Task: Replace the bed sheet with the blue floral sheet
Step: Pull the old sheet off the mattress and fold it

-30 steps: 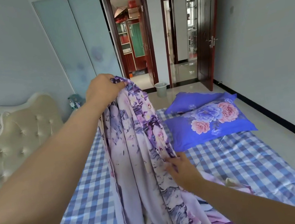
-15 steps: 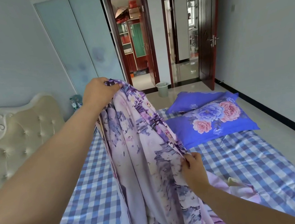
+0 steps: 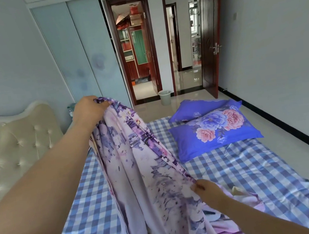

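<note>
Floral sheet [image 3: 147,169]: a pale lilac-and-purple flowered cloth hung in folds over the middle of the bed, its lower part bunched on the mattress near the person.
Left hand [image 3: 89,111]: raised above the bed, fingers curled round the sheet's top edge, lifting it.
Right hand [image 3: 207,189]: lower and nearer, fingers pinching the same printed hem further along.
Change: over the last second the right hand had slid down and outward along the hem, away from the left hand, so the edge between them ran longer and straighter.
Meaning: probably the person was finding an edge to spread the sheet out; laying it flat was not yet done.
Checked sheet [image 3: 247,173]: blue-and-white, covering the mattress under the floral cloth.
Pillows [image 3: 211,132]: two blue flowered ones stacked at the far right part of the bed, apart from the held sheet.
Headboard [image 3: 10,145]: cream, tufted, at the left.
Bin [image 3: 165,97]: on the floor by the open doorways.
</note>
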`<action>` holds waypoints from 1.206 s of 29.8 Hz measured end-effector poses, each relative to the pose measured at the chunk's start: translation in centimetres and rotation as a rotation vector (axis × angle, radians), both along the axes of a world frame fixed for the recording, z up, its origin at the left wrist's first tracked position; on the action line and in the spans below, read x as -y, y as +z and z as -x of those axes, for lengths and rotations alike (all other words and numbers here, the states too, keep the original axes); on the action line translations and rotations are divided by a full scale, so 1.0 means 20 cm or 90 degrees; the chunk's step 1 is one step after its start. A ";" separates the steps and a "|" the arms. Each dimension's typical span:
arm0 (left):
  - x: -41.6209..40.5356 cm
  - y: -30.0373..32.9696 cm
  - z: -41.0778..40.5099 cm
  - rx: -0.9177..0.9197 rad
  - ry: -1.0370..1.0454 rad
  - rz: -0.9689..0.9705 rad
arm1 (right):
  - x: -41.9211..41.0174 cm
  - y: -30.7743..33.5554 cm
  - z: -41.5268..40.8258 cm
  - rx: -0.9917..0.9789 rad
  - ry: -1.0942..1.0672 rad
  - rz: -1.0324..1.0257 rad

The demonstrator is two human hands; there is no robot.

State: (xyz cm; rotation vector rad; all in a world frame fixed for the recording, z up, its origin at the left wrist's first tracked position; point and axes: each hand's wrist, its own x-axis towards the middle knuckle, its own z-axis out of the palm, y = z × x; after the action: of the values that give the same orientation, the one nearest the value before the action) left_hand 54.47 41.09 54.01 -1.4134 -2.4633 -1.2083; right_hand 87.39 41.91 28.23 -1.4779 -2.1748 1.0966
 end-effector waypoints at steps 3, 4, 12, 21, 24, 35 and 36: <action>0.11 -0.09 0.12 -0.020 0.041 0.065 | -0.17 0.23 -0.13 -0.148 -0.157 -0.024; 0.15 -0.13 0.14 -0.034 0.050 0.094 | -0.26 0.35 -0.18 -0.169 -0.191 -0.065; 0.23 -0.19 0.11 -0.011 -0.009 0.183 | -0.62 1.39 -0.33 -0.197 -0.136 -0.340; 0.37 -0.13 0.21 0.165 -0.162 0.235 | -0.58 1.05 -0.64 -0.305 0.002 0.156; 0.37 -0.11 0.21 0.262 -0.255 0.183 | -0.54 1.00 -0.65 -0.399 -0.042 0.170; 0.29 -0.09 0.14 0.368 -0.259 0.055 | -0.55 0.94 -0.56 -0.371 -0.226 -0.119; 0.28 -0.09 0.15 0.354 -0.251 0.046 | -0.53 0.95 -0.55 -0.346 -0.235 -0.135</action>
State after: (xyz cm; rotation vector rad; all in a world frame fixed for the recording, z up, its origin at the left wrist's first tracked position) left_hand 51.51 35.47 52.14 -1.8597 -2.6521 -1.8228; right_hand 98.35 52.47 47.26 -1.2379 -1.5223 0.9598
